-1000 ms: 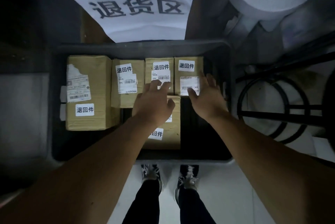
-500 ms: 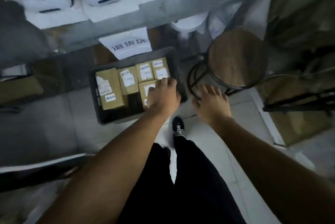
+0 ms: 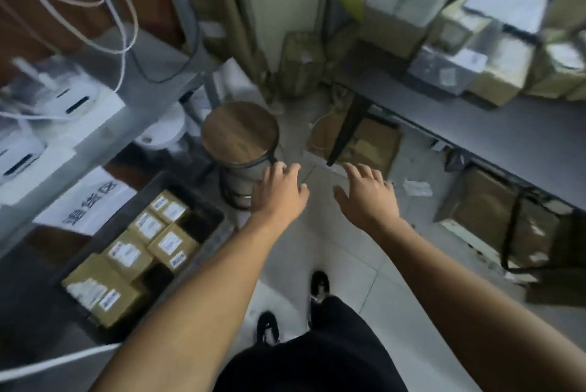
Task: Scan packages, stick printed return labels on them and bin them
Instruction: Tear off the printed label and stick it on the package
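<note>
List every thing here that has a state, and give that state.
left hand: open, holding nothing, fingers spread
right hand: open, holding nothing
bin: on the floor, uncovered, holding boxes
labelled boxes: closed, white labels facing up
stool: upright, seat bare

Pale tiled floor [image 3: 364, 265] under both hands — dark bin [image 3: 203, 252] of labelled boxes [image 3: 126, 257] left of them, round wooden stool [image 3: 240, 135] just beyond the left hand [image 3: 279, 195].

Parcel stockroom: cartons [image 3: 444, 68] on shelving, labelled boxes [image 3: 171, 244] in bin [image 3: 203, 198].
</note>
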